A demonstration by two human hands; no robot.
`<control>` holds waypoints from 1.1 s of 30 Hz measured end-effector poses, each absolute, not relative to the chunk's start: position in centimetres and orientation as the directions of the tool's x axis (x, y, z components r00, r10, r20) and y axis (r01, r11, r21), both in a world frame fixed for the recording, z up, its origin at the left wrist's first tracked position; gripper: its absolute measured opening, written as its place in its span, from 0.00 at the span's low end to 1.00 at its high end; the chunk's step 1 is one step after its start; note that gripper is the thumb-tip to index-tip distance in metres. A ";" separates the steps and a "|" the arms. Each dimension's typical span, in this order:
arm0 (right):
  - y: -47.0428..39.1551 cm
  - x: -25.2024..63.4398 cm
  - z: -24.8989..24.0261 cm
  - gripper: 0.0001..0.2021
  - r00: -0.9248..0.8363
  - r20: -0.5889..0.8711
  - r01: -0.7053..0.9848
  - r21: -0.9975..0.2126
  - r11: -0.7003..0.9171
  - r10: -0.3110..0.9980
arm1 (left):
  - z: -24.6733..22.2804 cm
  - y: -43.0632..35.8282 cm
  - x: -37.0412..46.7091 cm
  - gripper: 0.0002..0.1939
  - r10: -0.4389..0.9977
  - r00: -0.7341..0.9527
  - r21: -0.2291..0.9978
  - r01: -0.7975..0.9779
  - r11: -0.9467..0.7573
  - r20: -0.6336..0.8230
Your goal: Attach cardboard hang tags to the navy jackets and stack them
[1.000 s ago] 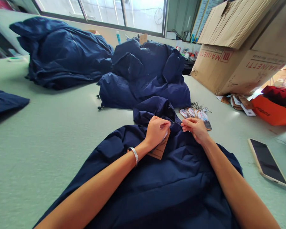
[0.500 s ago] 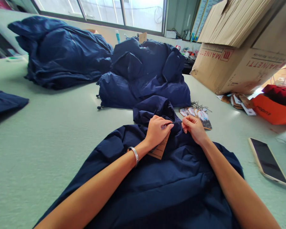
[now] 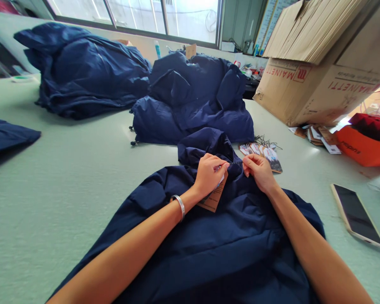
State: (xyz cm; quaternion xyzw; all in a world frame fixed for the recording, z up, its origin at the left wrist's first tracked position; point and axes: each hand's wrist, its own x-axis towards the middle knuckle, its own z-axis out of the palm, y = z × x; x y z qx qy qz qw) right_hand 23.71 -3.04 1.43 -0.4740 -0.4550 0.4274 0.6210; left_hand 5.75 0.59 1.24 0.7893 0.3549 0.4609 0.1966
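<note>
A navy hooded jacket (image 3: 234,245) lies spread before me, its hood (image 3: 205,143) pointing away. Over the collar, my left hand (image 3: 210,171) and my right hand (image 3: 256,169) pinch a thin dark string (image 3: 235,163) that runs taut between their fingertips. Beneath my left hand a brown hang tag (image 3: 213,202) with small print rests on the jacket, partly covered by the palm. Just beyond my right hand lie several more hang tags (image 3: 270,157), their dark strings bunched at the top.
More navy jackets are heaped at the back, one pile in the centre (image 3: 193,93) and one at the left (image 3: 82,71). Navy fabric (image 3: 11,134) lies at the left edge. On the right are a phone (image 3: 357,214), an orange packet (image 3: 356,145) and a large cardboard box (image 3: 304,90).
Both hands keep nearly the same place with the string between them. The left fingertips have closed a little, and more of the hang tag beneath shows. The whole view has shifted slightly.
</note>
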 end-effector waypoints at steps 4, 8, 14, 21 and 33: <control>-2.9 23.9 1.2 0.17 0.213 0.138 -0.118 -0.979 0.166 0.967 | 1.0 0.7 5.8 0.07 0.734 0.307 0.637 0.367 -0.678 0.606; -2.9 24.1 1.0 0.17 0.204 0.088 -0.184 -0.975 0.127 0.975 | 0.9 0.8 5.8 0.07 0.731 0.299 0.633 0.367 -0.682 0.614; -2.9 24.1 1.1 0.16 0.206 0.071 -0.228 -0.967 0.118 0.976 | 0.8 0.8 5.8 0.06 0.741 0.288 0.647 0.364 -0.670 0.606; -3.0 24.0 1.3 0.18 0.212 0.110 -0.202 -0.967 0.153 0.971 | 0.7 0.9 5.8 0.06 0.745 0.288 0.650 0.367 -0.666 0.601; -2.9 24.1 1.4 0.17 0.149 0.187 -0.171 -0.962 0.212 0.971 | 0.7 1.0 5.7 0.07 0.714 0.320 0.609 0.375 -0.699 0.622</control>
